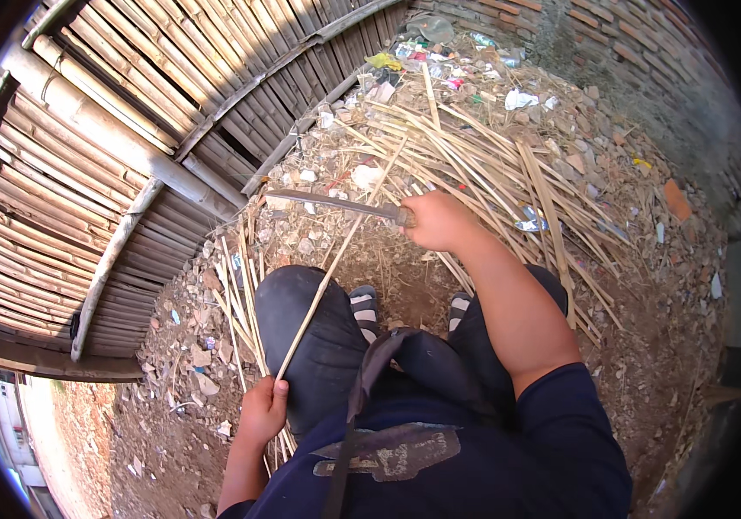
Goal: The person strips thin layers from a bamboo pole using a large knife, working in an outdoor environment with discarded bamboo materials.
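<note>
My right hand is closed round the handle of a long knife, its blade pointing left across a thin bamboo strip. That strip slants from my left hand up past the blade, lying over my left knee. Beside that knee, my left hand grips the strip's lower end, thumb on top. Whether the blade touches the strip I cannot tell. More narrow strips lie on the ground to the left of my left leg, some passing under my left arm.
A large heap of split bamboo strips spreads over the ground ahead and right. A bamboo slat wall stands at left, a brick wall at the far right. Stones and litter, including a white scrap, cover the dirt round my sandalled feet.
</note>
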Demonstrator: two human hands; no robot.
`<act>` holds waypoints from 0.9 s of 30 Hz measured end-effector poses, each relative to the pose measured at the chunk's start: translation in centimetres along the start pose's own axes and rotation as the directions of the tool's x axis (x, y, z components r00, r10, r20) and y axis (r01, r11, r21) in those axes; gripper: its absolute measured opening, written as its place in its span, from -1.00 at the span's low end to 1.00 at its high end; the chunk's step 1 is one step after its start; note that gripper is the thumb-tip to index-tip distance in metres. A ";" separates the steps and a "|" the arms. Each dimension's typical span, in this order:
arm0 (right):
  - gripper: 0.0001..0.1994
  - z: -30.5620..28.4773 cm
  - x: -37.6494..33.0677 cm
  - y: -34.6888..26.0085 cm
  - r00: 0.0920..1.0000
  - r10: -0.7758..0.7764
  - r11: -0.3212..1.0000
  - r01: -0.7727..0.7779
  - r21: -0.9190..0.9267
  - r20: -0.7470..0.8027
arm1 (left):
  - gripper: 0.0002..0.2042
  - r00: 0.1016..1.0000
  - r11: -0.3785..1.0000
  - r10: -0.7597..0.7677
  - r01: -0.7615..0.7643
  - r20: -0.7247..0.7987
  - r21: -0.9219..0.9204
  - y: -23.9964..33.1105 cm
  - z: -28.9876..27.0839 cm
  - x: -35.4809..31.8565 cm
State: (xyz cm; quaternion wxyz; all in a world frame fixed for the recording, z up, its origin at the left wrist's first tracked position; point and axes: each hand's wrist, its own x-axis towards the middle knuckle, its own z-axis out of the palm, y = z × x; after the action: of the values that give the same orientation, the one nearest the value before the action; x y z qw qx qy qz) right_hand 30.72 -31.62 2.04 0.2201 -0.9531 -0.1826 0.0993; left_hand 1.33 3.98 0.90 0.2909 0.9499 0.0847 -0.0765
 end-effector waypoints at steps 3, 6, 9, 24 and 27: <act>-0.63 -0.9 -1.1 -2.9 0.991 -0.092 0.992 0.101 -0.081 0.098 | -0.56 0.999 0.998 -0.029 0.030 0.030 -0.052 0.0 -0.2 0.2; -0.65 0.0 -0.4 -1.3 0.991 -0.101 0.995 0.100 0.008 0.084 | -0.53 0.991 0.983 -0.054 0.074 0.119 -0.171 -1.7 -0.5 0.6; -0.62 -0.1 1.6 2.0 0.997 0.044 0.985 -0.053 0.161 0.058 | -0.53 0.959 0.922 -0.108 0.196 0.263 -0.335 -2.3 -0.8 1.4; -0.54 2.1 2.0 0.3 0.980 0.014 0.988 -0.044 0.149 0.196 | -0.47 0.965 0.959 -0.123 0.176 0.230 -0.223 -0.3 -1.2 1.5; -0.61 2.0 0.6 -2.6 0.990 -0.105 0.994 0.108 -0.035 0.091 | -0.50 0.976 0.984 -0.114 0.136 0.184 -0.112 -0.3 -1.3 1.0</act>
State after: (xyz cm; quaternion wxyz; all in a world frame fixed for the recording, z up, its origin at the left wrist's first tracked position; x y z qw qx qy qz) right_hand 29.90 -28.44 1.39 0.1977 -0.9408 -0.2448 0.1262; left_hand 2.32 5.09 1.56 0.3502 0.9123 0.1226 -0.1734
